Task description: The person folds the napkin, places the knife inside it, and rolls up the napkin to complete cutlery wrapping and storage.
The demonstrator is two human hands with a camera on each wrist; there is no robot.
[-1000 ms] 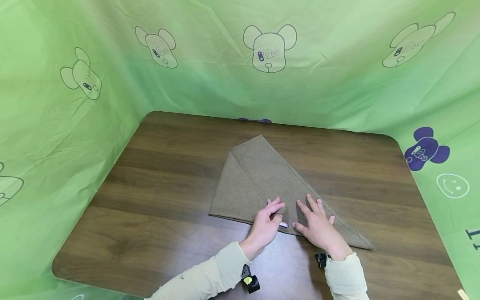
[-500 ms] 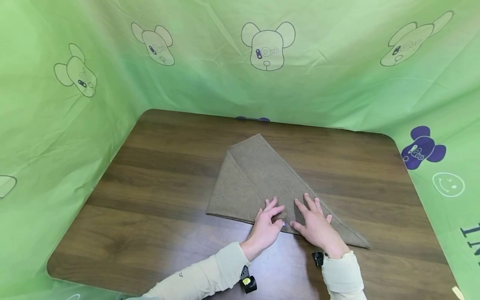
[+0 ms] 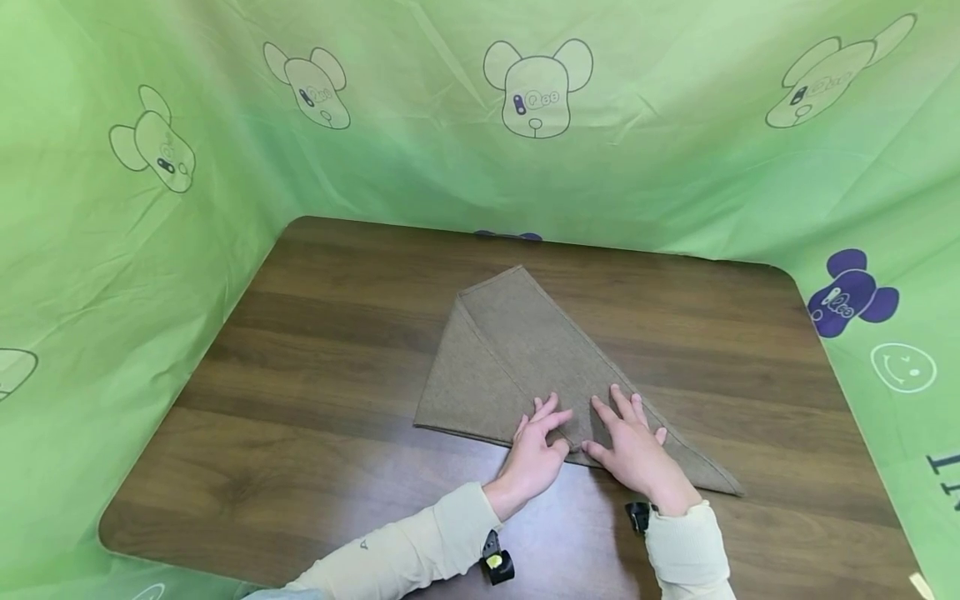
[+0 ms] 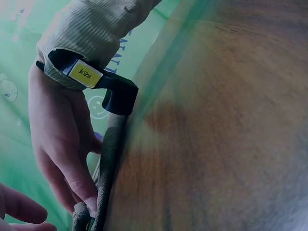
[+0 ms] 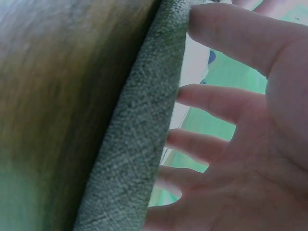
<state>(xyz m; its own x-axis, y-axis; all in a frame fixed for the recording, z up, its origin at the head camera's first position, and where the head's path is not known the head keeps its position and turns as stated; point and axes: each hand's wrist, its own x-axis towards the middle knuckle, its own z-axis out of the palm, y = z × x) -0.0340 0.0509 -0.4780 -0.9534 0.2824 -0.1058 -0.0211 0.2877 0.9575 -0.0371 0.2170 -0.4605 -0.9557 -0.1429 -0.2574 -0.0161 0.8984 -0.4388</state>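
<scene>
A brown-grey cloth (image 3: 510, 350), folded into a pointed shape, lies flat on the wooden table. Over its front edge is my left hand (image 3: 532, 454), with fingers extended and the thumb low by a small raised fold. In the left wrist view only some fingertips of that hand (image 4: 21, 207) show, at the lower left. My right hand (image 3: 633, 450) rests on the cloth with spread fingers; its thumb touches the cloth beside the fold. The right wrist view shows its straight fingers along the cloth's edge (image 5: 130, 130). No small speckled object is visible now.
The brown wooden table (image 3: 285, 375) has rounded corners. Green fabric (image 3: 420, 150) printed with bear faces hangs round its back and sides. A black wrist camera mount (image 3: 495, 560) sits under the left wrist, another (image 3: 637, 517) at the right.
A small speckled, purple-edged object by my left thumb has slipped from view near the cloth's front edge. My left thumb moved slightly right; my right hand stayed in place.
</scene>
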